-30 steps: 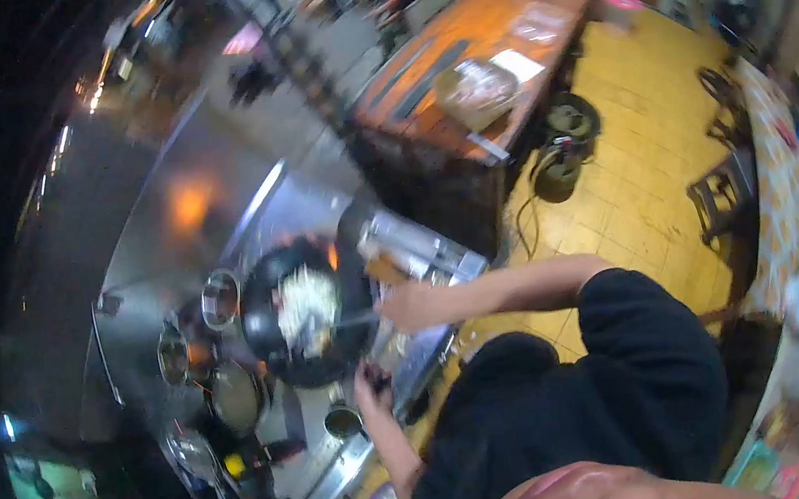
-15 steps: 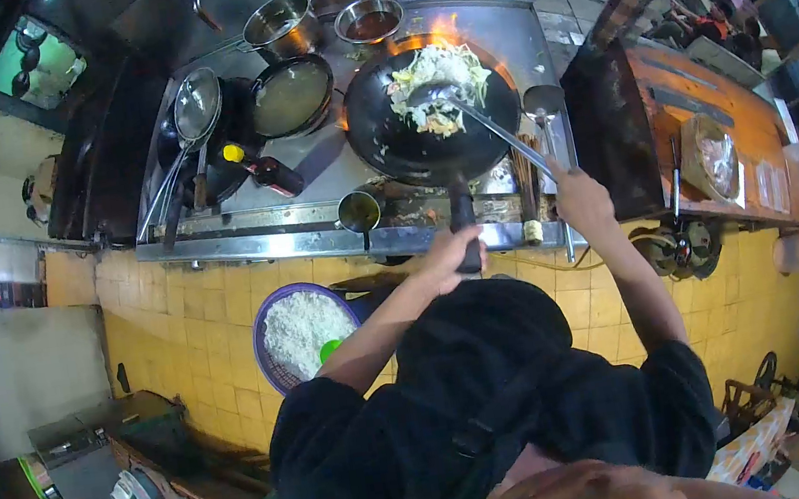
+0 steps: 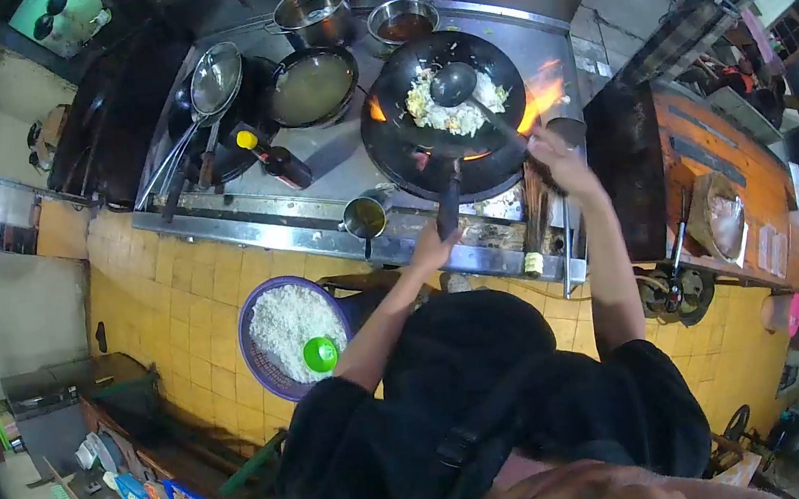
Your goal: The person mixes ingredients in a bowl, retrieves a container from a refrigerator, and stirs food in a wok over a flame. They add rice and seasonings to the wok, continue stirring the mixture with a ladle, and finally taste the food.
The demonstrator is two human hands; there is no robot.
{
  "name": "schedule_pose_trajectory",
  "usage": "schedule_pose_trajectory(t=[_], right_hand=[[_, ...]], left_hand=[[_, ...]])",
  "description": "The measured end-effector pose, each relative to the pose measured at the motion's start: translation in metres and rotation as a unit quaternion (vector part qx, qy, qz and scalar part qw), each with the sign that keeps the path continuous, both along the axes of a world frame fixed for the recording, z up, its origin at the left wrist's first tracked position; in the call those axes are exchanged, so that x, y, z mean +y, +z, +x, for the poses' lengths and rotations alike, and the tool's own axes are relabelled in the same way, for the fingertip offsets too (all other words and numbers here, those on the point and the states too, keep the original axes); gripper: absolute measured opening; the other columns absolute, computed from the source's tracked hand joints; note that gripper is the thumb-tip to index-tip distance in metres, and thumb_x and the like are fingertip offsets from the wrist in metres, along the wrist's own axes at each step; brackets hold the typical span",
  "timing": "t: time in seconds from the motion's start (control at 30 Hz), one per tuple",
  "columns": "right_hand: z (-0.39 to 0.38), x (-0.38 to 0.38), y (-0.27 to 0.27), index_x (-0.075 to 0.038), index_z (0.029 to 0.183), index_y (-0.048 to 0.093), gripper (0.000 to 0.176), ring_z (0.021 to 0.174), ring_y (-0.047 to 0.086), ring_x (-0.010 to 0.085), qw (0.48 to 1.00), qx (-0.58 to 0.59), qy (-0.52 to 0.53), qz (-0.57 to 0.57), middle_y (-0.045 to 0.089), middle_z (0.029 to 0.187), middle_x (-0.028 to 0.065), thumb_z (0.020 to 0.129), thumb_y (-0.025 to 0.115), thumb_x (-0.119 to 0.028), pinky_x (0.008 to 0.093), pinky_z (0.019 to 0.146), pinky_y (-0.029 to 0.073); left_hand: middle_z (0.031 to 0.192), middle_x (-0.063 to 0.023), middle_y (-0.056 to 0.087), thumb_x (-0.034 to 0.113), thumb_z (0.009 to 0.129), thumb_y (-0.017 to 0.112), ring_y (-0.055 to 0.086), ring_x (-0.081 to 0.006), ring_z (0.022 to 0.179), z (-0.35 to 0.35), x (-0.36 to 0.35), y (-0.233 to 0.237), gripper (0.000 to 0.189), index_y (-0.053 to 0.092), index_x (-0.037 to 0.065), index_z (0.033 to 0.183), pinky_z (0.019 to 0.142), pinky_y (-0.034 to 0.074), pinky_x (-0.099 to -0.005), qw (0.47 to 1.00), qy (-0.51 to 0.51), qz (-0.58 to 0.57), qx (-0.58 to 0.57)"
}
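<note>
— What is the left hand [image 3: 432, 245] doing?
— Its grip is closed tight round the black handle [image 3: 449, 205] of the wok [image 3: 397, 154]. The wok sits just past that grip, over the fire.
— And the right hand [image 3: 553, 153]?
— Its grip is wrapped round the long stem of the ladle [image 3: 451, 84]. The ladle's bowl lies out ahead of it, on the food [image 3: 443, 121] in the middle of the wok.
— The flames [image 3: 541, 95] look close!
— Yes, they lick up right beside the right grip. I think it is best to hold the stem far back, push the food from the edge to the middle, and hold the wok steady.
— What else is near?
— A small cup [image 3: 365, 217] stands on the bench [image 3: 244, 214], just left of the left grip. A basket of rice [image 3: 248, 340] sits on the floor [image 3: 174, 299], back beside the person.
</note>
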State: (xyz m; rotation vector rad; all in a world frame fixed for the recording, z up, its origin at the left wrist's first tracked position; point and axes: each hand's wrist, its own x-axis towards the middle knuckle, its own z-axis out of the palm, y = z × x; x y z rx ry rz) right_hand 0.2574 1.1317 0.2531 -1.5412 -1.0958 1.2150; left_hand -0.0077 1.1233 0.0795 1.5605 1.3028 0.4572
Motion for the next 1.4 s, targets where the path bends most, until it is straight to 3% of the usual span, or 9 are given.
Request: schedule_pose_trajectory(t=[0.07, 0.17, 0.23, 0.3, 0.53, 0.67, 0.8, 0.9, 1.4], right_hand=[[0.008, 0.001, 0.047, -0.004, 0.124, 0.053, 0.039, 0.080, 0.056, 0.0114, 0.976, 0.214, 0.003, 0.045, 0.057, 0.101, 0.0024, 0.095, 0.051, -0.029, 0.0248, 0.062, 0.046], [-0.008, 0.057, 0.037, -0.001, 0.094, 0.068, 0.028, 0.074, 0.055, 0.0098, 0.941, -0.153, -0.084, 0.290, 0.062, 0.079, 0.0050, 0.091, 0.053, -0.025, 0.0231, 0.062, 0.041], [-0.024, 0.110, 0.034, 0.002, 0.070, 0.063, 0.032, 0.069, 0.055, 0.0122, 0.854, -0.176, -0.172, 0.459, 0.062, 0.071, 0.0074, 0.090, 0.044, -0.017, 0.0262, 0.054, 0.041], [-0.039, 0.150, 0.066, 0.001, 0.061, 0.054, 0.033, 0.053, 0.050, 0.0127, 0.888, -0.008, -0.188, 0.420, 0.057, 0.059, 0.0071, 0.088, 0.046, -0.014, 0.0267, 0.050, 0.039], [-0.041, 0.177, 0.082, 0.002, 0.063, 0.055, 0.028, 0.046, 0.046, 0.0097, 0.840, -0.044, -0.216, 0.496, 0.051, 0.053, 0.0026, 0.085, 0.053, -0.013, 0.0256, 0.044, 0.037], [-0.060, 0.175, 0.116, 0.005, 0.066, 0.055, 0.025, 0.047, 0.047, 0.0093, 0.851, 0.065, -0.194, 0.483, 0.051, 0.053, 0.0029, 0.084, 0.054, -0.013, 0.0249, 0.044, 0.037], [-0.049, 0.204, 0.084, 0.003, 0.062, 0.054, 0.027, 0.045, 0.047, 0.0108, 0.839, -0.104, -0.202, 0.495, 0.050, 0.051, 0.0040, 0.082, 0.053, -0.015, 0.0285, 0.045, 0.039], [-0.066, 0.177, 0.112, 0.003, 0.060, 0.053, 0.026, 0.045, 0.047, 0.0118, 0.865, 0.058, -0.210, 0.452, 0.050, 0.051, 0.0047, 0.080, 0.052, -0.015, 0.0298, 0.045, 0.038], [-0.048, 0.205, 0.084, 0.001, 0.061, 0.052, 0.024, 0.044, 0.045, 0.0083, 0.848, 0.009, -0.210, 0.487, 0.047, 0.050, 0.0013, 0.081, 0.051, -0.012, 0.0250, 0.041, 0.035]], left_hand=[[0.105, -0.0170, 0.061, 0.036, 0.084, 0.066, 0.060, -0.0270, 0.097, -0.027, -0.024, 0.009, 0.050, 0.052, -0.001, 0.114, 0.084, 0.046, -0.0393, 0.989, 0.012, -0.023, -0.148], [0.102, -0.0112, 0.062, 0.032, 0.087, 0.064, 0.060, -0.0165, 0.091, -0.066, -0.045, -0.030, 0.051, 0.046, 0.000, 0.123, 0.075, 0.049, -0.0317, 0.993, 0.014, -0.094, -0.071], [0.099, -0.0098, 0.063, 0.031, 0.087, 0.064, 0.060, -0.0144, 0.086, -0.076, -0.049, -0.002, 0.048, 0.048, 0.000, 0.121, 0.071, 0.049, -0.0294, 0.988, 0.031, -0.133, -0.076], [0.096, -0.0085, 0.063, 0.030, 0.087, 0.064, 0.060, -0.0123, 0.082, -0.084, -0.062, 0.007, 0.045, 0.050, 0.000, 0.119, 0.066, 0.048, -0.0270, 0.980, 0.049, -0.177, -0.078], [0.089, -0.0053, 0.062, 0.030, 0.085, 0.065, 0.058, -0.0118, 0.078, -0.102, -0.070, -0.003, 0.041, 0.054, 0.001, 0.113, 0.062, 0.047, -0.0256, 0.952, 0.210, -0.138, -0.176], [0.089, -0.0042, 0.061, 0.027, 0.086, 0.065, 0.056, -0.0098, 0.076, -0.103, -0.068, 0.004, 0.036, 0.054, 0.003, 0.111, 0.062, 0.045, -0.0243, 0.947, 0.200, -0.185, -0.167], [0.090, -0.0041, 0.061, 0.027, 0.086, 0.064, 0.057, -0.0104, 0.074, -0.102, -0.071, 0.019, 0.037, 0.053, 0.002, 0.112, 0.063, 0.047, -0.0246, 0.944, 0.212, -0.173, -0.182], [0.090, -0.0038, 0.061, 0.027, 0.087, 0.064, 0.057, -0.0101, 0.073, -0.108, -0.071, 0.005, 0.037, 0.053, 0.002, 0.113, 0.063, 0.046, -0.0243, 0.946, 0.208, -0.164, -0.186], [0.097, -0.0028, 0.062, 0.026, 0.087, 0.062, 0.058, -0.0112, 0.079, -0.121, -0.075, 0.005, 0.038, 0.052, 0.003, 0.117, 0.064, 0.047, -0.0262, 0.931, 0.248, -0.188, -0.191]])
